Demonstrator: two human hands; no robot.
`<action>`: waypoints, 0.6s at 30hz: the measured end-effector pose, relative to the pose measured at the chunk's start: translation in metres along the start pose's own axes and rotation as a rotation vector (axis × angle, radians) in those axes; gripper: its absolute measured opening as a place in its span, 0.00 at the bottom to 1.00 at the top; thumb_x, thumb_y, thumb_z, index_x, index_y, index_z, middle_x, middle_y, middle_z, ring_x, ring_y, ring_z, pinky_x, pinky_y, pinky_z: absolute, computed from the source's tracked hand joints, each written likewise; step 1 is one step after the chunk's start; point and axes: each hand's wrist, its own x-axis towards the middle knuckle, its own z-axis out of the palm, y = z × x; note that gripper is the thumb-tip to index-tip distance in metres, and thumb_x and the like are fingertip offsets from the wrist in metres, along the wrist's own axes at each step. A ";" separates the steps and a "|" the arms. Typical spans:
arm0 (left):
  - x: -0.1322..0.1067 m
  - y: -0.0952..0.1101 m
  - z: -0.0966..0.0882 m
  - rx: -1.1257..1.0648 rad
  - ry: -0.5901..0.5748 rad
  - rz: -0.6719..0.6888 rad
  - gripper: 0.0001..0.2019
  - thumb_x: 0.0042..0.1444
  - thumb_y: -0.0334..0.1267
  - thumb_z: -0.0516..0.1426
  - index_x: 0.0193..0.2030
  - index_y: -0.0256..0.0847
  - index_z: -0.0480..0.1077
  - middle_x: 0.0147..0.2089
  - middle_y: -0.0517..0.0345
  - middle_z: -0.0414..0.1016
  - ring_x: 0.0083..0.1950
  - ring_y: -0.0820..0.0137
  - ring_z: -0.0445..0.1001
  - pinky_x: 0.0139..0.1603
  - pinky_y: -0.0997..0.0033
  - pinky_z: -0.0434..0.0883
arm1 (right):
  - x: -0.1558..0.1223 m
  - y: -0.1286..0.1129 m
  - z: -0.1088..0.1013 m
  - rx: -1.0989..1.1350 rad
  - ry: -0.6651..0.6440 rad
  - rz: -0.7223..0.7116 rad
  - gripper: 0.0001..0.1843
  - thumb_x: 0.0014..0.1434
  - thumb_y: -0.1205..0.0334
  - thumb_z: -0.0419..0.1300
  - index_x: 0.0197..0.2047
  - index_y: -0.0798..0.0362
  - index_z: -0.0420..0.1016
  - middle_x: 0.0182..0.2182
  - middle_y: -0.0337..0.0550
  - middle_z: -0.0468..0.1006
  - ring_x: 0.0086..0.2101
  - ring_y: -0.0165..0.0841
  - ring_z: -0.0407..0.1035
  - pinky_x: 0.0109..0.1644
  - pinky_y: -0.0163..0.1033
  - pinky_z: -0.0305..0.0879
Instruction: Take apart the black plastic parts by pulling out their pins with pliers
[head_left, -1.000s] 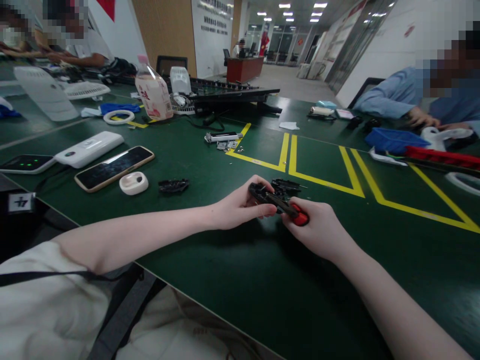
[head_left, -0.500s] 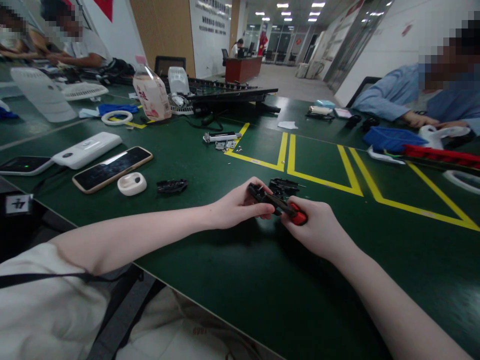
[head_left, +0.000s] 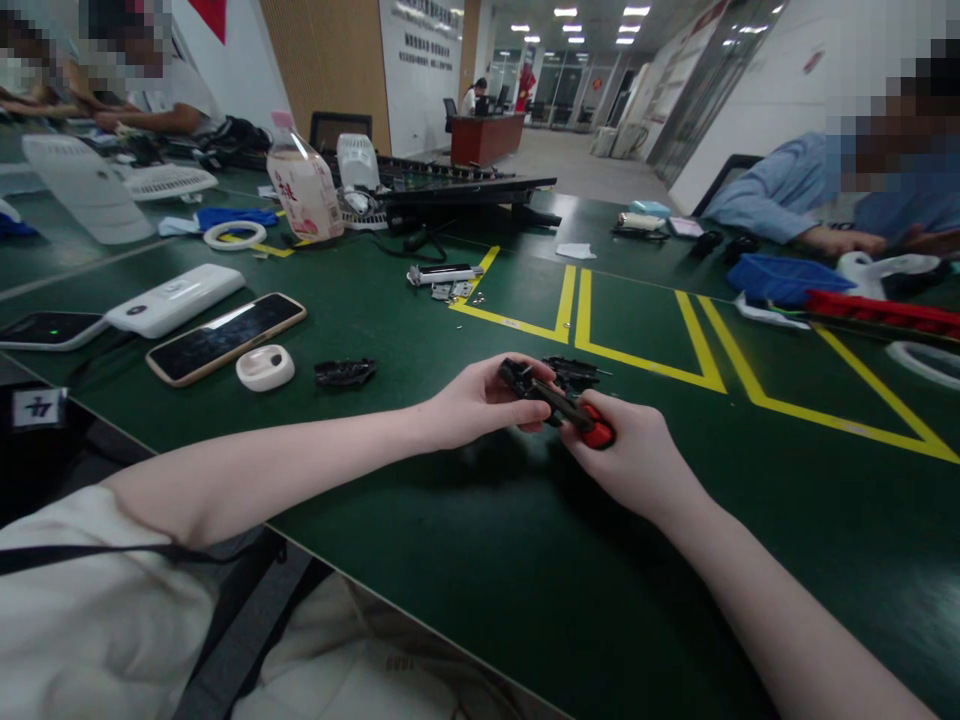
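Over the green tabletop [head_left: 465,540], my left hand [head_left: 480,405] is closed round a small black plastic part [head_left: 517,378], held up between thumb and fingers. My right hand [head_left: 630,450] grips a red-handled tool [head_left: 598,428] that looks like pliers. Its dark front end reaches to the black part; the exact contact is too small to make out. Just behind my hands lies another black part [head_left: 574,373], partly hidden by them. A similar black piece [head_left: 345,374] rests left of my left hand.
To the left lie a phone [head_left: 229,335], a white earbud case [head_left: 265,368] and a white power bank [head_left: 176,300]. A drink bottle [head_left: 304,190] stands farther back. Small metal pieces [head_left: 451,290] lie by the yellow tape [head_left: 517,325]. A person in blue [head_left: 780,200] sits across at right.
The black part in my left hand has tilted slightly, and the tool has shifted a little with it. Both hands stay in nearly the same place.
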 end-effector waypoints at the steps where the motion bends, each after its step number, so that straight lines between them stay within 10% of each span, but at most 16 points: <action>1: 0.000 0.001 0.000 0.008 0.001 -0.011 0.19 0.52 0.35 0.67 0.49 0.34 0.68 0.45 0.51 0.76 0.39 0.72 0.77 0.43 0.67 0.76 | 0.000 -0.001 0.001 0.003 0.005 0.001 0.07 0.54 0.58 0.57 0.26 0.50 0.66 0.25 0.41 0.74 0.26 0.34 0.68 0.29 0.38 0.60; 9: 0.001 0.002 -0.002 -0.047 -0.034 -0.052 0.22 0.55 0.43 0.65 0.54 0.35 0.71 0.45 0.49 0.76 0.44 0.67 0.75 0.38 0.71 0.74 | 0.000 -0.001 0.002 -0.012 0.077 0.017 0.06 0.54 0.59 0.57 0.27 0.49 0.65 0.26 0.42 0.74 0.27 0.36 0.68 0.30 0.39 0.61; 18: -0.001 -0.002 -0.008 -0.210 -0.150 -0.177 0.35 0.60 0.50 0.60 0.70 0.48 0.51 0.38 0.55 0.76 0.36 0.70 0.76 0.40 0.65 0.74 | 0.001 0.007 -0.001 -0.155 0.129 0.005 0.04 0.52 0.60 0.56 0.28 0.48 0.64 0.27 0.42 0.74 0.28 0.37 0.69 0.30 0.40 0.62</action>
